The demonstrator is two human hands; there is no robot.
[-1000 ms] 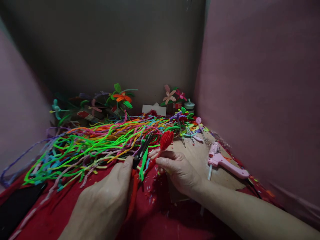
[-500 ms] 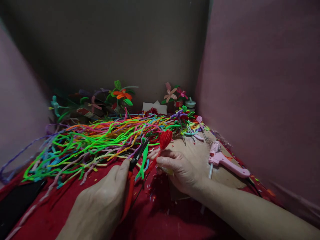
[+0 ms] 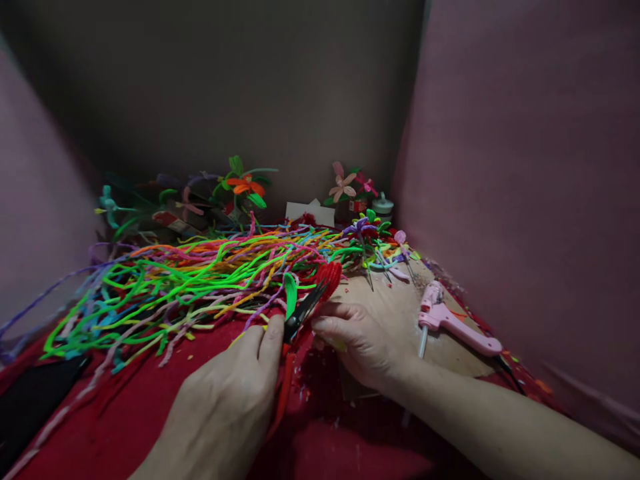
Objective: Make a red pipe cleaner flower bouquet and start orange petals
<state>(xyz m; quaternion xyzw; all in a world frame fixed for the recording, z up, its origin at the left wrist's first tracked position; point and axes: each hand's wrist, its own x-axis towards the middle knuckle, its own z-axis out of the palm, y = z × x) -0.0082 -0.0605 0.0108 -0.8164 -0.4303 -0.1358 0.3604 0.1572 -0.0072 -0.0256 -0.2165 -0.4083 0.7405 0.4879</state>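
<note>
Your left hand (image 3: 233, 377) grips the scissors (image 3: 296, 323) and your right hand (image 3: 363, 343) pinches below the red flower (image 3: 330, 272), so steer the blades (image 3: 309, 305) clear of those fingertips (image 3: 321, 325).

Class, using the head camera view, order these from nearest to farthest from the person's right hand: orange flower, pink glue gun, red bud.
1. Red bud: just beyond the fingertips of the right hand.
2. Pink glue gun: to that hand's right, on the cardboard.
3. Orange flower: back left, behind the colourful strands.
</note>
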